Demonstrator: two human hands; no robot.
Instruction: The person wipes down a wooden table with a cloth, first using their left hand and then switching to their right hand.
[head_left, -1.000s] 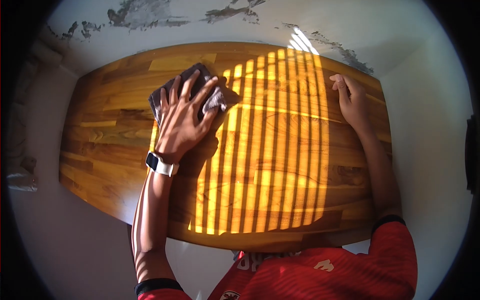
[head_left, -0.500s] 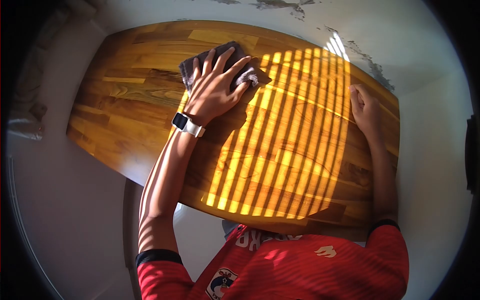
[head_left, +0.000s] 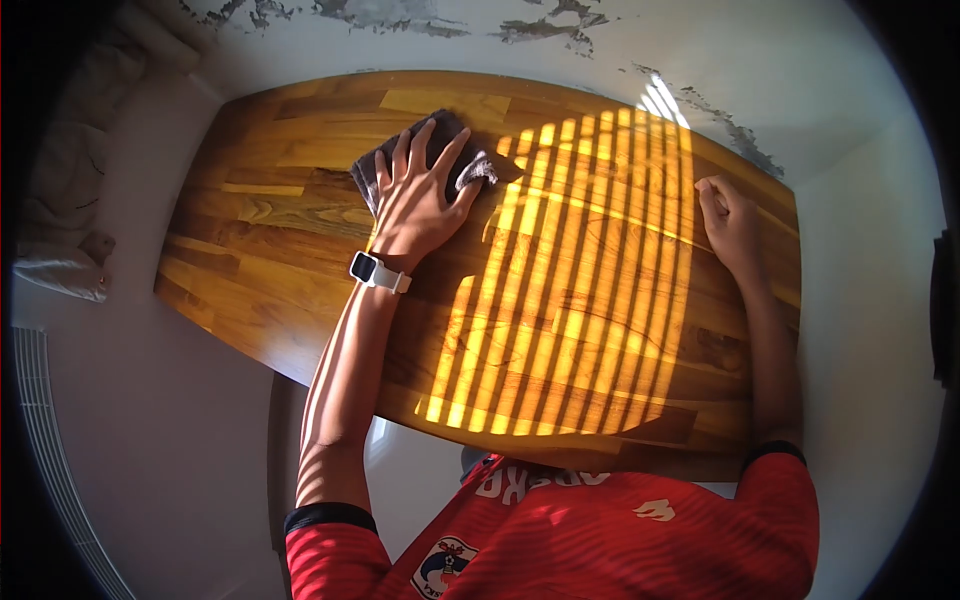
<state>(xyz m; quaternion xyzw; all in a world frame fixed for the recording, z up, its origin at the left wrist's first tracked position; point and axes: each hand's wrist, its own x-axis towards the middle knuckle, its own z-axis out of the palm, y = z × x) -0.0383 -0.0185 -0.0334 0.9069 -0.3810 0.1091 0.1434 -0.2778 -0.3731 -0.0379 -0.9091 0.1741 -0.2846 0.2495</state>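
Note:
My left hand point(head_left: 418, 200) lies palm down with fingers spread on a dark grey cloth point(head_left: 447, 140), pressing it against the wooden tabletop point(head_left: 270, 235). The cloth is bunched near the thumb, and its underside is hidden. A watch with a light strap point(head_left: 378, 270) sits on that wrist. On the right side of the tabletop rests my right hand point(head_left: 730, 220), its fingers curled into a loose fist; nothing shows in it.
Striped sunlight falls across the middle and right of the wood. A wall with peeling paint point(head_left: 560, 25) runs along the far edge, and another pale wall point(head_left: 860, 300) stands at the right. Pale fabric point(head_left: 65, 215) is at the far left.
My left hand and the cloth have slid a little to the left across the wood. The camera view has tilted slightly. My right hand stays in nearly the same place.

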